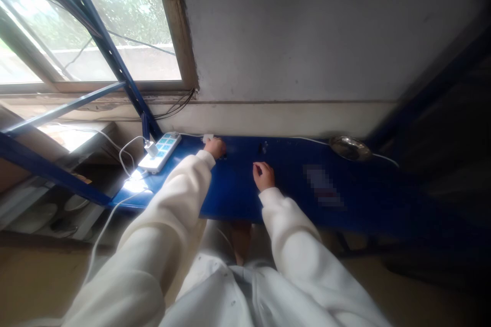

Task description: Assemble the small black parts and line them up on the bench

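Sitting at the surface's (pixel 233 196) rear, white block (pixel 207 138) is against left hand (pixel 216 148), fingers curled, grip unclear; right hand (pixel 264 177) part-open, seemingly empty; plug's (pixel 151 149) in strip (pixel 164 150), block isn't.

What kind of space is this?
Probably an indoor storage or utility room, though I can't be sure. Pointers: a blue shelf used as a work surface, its blue metal frame standing before a window, and a power strip lying on the shelf.
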`<state>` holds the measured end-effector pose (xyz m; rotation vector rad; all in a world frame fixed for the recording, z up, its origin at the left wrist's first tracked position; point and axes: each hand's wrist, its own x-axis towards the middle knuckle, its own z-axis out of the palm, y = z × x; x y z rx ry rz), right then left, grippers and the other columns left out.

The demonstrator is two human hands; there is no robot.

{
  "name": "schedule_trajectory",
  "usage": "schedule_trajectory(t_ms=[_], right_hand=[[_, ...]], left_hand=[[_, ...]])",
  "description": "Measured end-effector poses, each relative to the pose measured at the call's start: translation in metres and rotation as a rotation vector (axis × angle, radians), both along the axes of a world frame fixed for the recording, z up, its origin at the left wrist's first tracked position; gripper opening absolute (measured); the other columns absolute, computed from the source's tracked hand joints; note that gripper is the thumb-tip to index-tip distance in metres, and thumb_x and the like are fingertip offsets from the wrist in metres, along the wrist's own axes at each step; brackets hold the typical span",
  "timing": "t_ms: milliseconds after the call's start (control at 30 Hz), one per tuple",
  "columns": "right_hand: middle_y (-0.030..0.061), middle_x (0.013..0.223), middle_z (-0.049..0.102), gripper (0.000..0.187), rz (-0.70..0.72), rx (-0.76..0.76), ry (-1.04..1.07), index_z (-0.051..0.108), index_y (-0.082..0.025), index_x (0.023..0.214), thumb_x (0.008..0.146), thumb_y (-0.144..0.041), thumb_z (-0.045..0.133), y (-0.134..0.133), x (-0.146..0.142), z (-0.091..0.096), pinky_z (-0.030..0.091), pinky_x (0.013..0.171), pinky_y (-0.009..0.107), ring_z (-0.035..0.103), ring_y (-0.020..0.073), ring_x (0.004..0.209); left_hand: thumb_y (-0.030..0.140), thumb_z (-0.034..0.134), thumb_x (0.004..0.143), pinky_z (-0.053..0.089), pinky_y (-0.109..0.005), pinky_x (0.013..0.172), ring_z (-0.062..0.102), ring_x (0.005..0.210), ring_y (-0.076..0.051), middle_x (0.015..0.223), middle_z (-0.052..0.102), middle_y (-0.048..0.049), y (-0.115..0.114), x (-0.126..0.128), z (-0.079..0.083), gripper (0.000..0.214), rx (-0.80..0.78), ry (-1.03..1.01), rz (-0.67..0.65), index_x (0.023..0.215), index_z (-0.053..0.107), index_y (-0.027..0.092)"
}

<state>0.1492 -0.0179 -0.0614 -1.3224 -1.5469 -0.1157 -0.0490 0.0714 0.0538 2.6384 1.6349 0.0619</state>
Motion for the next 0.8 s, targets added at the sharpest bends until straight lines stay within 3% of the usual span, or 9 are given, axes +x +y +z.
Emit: schedule_trajectory(t_ms=[567,800], right_hand=[[0.0058,0.072,0.064,0.021,0.001,-0.016,0.006,0.063,-0.018,0.080,0.082,-0.025,0.043,0.002,0.000,-0.003,0.043,0.069,0.031,0.057,0.0159,0.064],[0.0061,0.072,0.064,0.022,0.006,-0.003,0.023,0.063,-0.017,0.079,0.082,-0.025,0.043,0.001,0.000,-0.001,0.044,0.068,0.032,0.057,0.0160,0.064]], left_hand=[[0.026,0.058,0.073,0.031,-0.045,0.089,0.047,0.107,-0.028,0.109,0.058,-0.0103,0.000,-0.001,0.002,0.025,-0.007,0.041,0.023,0.096,0.063,0.018],[0.026,0.056,0.076,0.031,-0.042,0.090,0.048,0.107,-0.028,0.110,0.059,-0.0099,-0.009,0.006,0.012,0.027,0.045,-0.010,-0.004,0.102,0.062,0.018]])
